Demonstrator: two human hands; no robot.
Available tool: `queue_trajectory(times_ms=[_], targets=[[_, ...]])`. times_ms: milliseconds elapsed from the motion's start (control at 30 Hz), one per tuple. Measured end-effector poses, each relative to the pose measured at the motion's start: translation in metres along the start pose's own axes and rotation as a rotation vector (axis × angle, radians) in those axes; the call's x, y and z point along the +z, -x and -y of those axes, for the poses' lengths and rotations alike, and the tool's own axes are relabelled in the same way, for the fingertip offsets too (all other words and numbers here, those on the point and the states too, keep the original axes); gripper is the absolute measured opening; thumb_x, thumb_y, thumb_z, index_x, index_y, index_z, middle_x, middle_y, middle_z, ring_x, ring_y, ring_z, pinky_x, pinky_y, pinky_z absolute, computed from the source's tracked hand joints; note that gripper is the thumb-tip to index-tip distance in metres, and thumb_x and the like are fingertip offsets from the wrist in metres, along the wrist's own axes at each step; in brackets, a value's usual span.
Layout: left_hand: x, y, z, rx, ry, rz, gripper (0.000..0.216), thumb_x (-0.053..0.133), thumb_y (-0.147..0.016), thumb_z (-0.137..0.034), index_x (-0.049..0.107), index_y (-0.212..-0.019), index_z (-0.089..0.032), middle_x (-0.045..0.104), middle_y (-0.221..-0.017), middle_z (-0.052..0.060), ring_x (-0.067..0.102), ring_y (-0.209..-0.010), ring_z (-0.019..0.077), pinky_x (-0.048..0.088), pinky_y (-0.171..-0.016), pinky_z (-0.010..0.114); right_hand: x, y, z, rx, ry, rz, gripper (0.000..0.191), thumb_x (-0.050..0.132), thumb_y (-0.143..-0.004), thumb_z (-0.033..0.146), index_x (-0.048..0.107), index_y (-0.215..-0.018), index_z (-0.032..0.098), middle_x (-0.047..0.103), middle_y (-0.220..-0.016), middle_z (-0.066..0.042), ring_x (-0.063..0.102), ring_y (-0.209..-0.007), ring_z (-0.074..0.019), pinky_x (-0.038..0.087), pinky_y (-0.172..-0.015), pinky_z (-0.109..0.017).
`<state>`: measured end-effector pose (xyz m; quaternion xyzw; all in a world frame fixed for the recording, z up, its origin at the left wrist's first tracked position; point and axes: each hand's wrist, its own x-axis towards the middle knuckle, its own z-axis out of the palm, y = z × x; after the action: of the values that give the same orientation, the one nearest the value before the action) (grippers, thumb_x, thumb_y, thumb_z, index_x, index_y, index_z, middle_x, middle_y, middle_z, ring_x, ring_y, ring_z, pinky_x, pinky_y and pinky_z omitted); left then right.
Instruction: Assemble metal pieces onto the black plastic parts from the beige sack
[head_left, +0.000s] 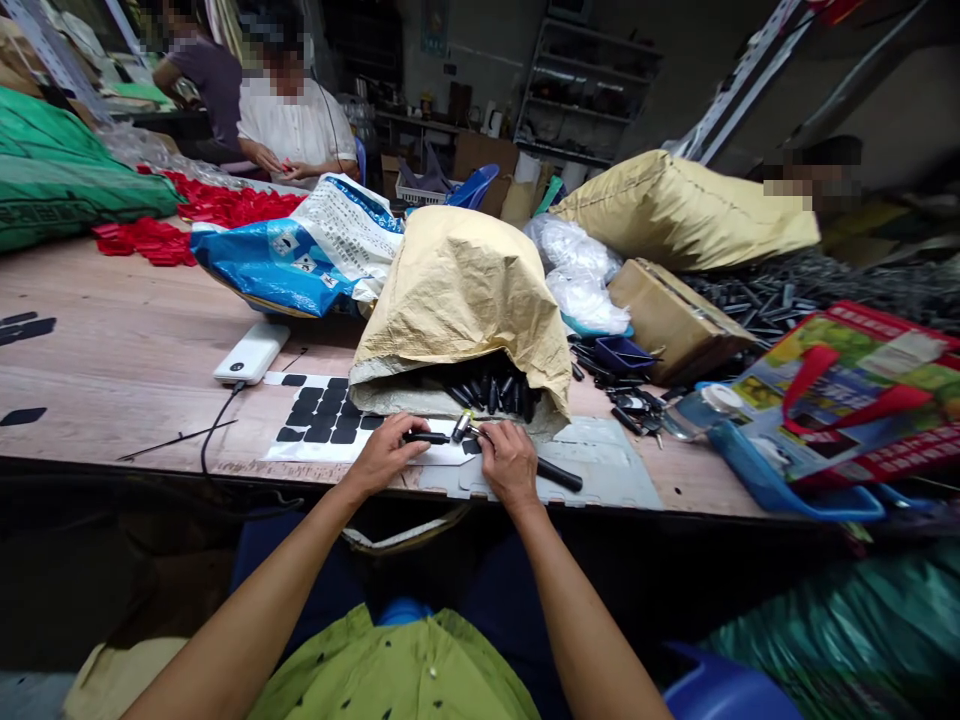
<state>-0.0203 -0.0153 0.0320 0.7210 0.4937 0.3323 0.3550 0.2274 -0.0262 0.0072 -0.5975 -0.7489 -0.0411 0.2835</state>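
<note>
My left hand [385,452] pinches a slim black tube [426,437] just above the table's front edge. In my right hand [510,462] is a small hammer [463,426], gripped close to its metal head. Its black handle [559,474] sticks out past my palm to the right. The hammer head is by the right end of the tube; whether they touch I cannot tell. Directly behind both hands, a tan woven sack [465,290] lies with its mouth towards me, and several black tubes [491,390] show inside. A white sheet with black rounded patches [322,412] lies left of my left hand.
A white power bank [252,353] with a black cable stands at left. Behind are a blue-white bag [300,250] and red pieces [225,205], with a person in white [292,125] beyond. To the right are a jar [701,410], a blue tray [795,490] and a colourful bag [862,390].
</note>
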Motion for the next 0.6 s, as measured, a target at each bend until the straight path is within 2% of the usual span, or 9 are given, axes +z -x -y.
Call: queue_trajectory(times_ms=[100, 200, 300, 367, 433, 500, 600], targets=[[-0.006, 0.042, -0.011, -0.108, 0.157, 0.141, 0.030, 0.055, -0.094, -0.043, 0.066, -0.113, -0.022, 0.070, -0.099, 0.003, 0.062, -0.089, 0.0191, 0.047, -0.082, 0.029, 0.001, 0.000, -0.001, 0.001, 0.001, -0.001, 0.015, 0.059, -0.095, 0.022, 0.070, -0.106, 0.023, 0.065, -0.096, -0.006, 0.052, -0.091, -0.0231, 0.038, -0.083, -0.033], [-0.001, 0.086, -0.005, -0.180, 0.140, 0.334, 0.031, 0.052, -0.096, -0.047, 0.067, -0.110, -0.023, 0.070, -0.091, 0.000, 0.063, -0.083, 0.0175, 0.046, -0.076, 0.026, 0.001, 0.000, 0.000, 0.011, 0.008, 0.003, 0.016, 0.059, -0.096, 0.022, 0.070, -0.107, 0.023, 0.065, -0.096, -0.006, 0.052, -0.093, -0.0233, 0.039, -0.084, -0.033], [0.013, 0.113, 0.021, -0.280, -0.057, 0.275, 0.031, 0.049, -0.097, -0.048, 0.067, -0.106, -0.025, 0.072, -0.098, 0.001, 0.065, -0.093, 0.0198, 0.046, -0.081, 0.027, 0.000, 0.000, 0.000, 0.015, 0.016, 0.004, 0.016, 0.060, -0.095, 0.022, 0.070, -0.108, 0.022, 0.065, -0.097, -0.006, 0.052, -0.093, -0.0231, 0.039, -0.084, -0.033], [0.024, 0.118, 0.040, -0.406, -0.211, 0.193, 0.034, 0.043, -0.098, -0.048, 0.066, -0.103, -0.024, 0.073, -0.098, 0.004, 0.067, -0.095, 0.0217, 0.047, -0.082, 0.029, 0.001, 0.001, 0.001, 0.014, 0.017, 0.001, 0.015, 0.061, -0.095, 0.021, 0.070, -0.107, 0.022, 0.065, -0.097, -0.005, 0.052, -0.093, -0.0230, 0.039, -0.084, -0.033], [0.034, 0.116, 0.054, -0.549, -0.364, 0.173, 0.036, 0.040, -0.099, -0.046, 0.065, -0.094, -0.021, 0.074, -0.095, 0.008, 0.069, -0.094, 0.0247, 0.048, -0.079, 0.032, 0.001, 0.001, 0.001, 0.012, 0.015, -0.006, 0.015, 0.061, -0.094, 0.021, 0.070, -0.106, 0.023, 0.065, -0.096, -0.005, 0.052, -0.092, -0.0230, 0.039, -0.084, -0.033], [0.040, 0.110, 0.060, -0.652, -0.497, 0.205, 0.034, 0.043, -0.096, -0.043, 0.065, -0.085, -0.020, 0.075, -0.096, 0.012, 0.070, -0.096, 0.0283, 0.050, -0.078, 0.035, 0.001, 0.001, 0.000, 0.009, 0.014, -0.013, 0.015, 0.061, -0.094, 0.021, 0.070, -0.106, 0.023, 0.065, -0.096, -0.005, 0.052, -0.092, -0.0229, 0.038, -0.083, -0.033], [0.046, 0.100, 0.060, -0.700, -0.596, 0.267, 0.025, 0.051, -0.091, -0.036, 0.068, -0.081, -0.020, 0.076, -0.102, 0.014, 0.071, -0.104, 0.0315, 0.051, -0.083, 0.038, 0.002, 0.001, 0.000, 0.005, 0.018, -0.018, 0.015, 0.060, -0.094, 0.021, 0.069, -0.106, 0.023, 0.065, -0.096, -0.006, 0.052, -0.091, -0.0229, 0.038, -0.083, -0.033]])
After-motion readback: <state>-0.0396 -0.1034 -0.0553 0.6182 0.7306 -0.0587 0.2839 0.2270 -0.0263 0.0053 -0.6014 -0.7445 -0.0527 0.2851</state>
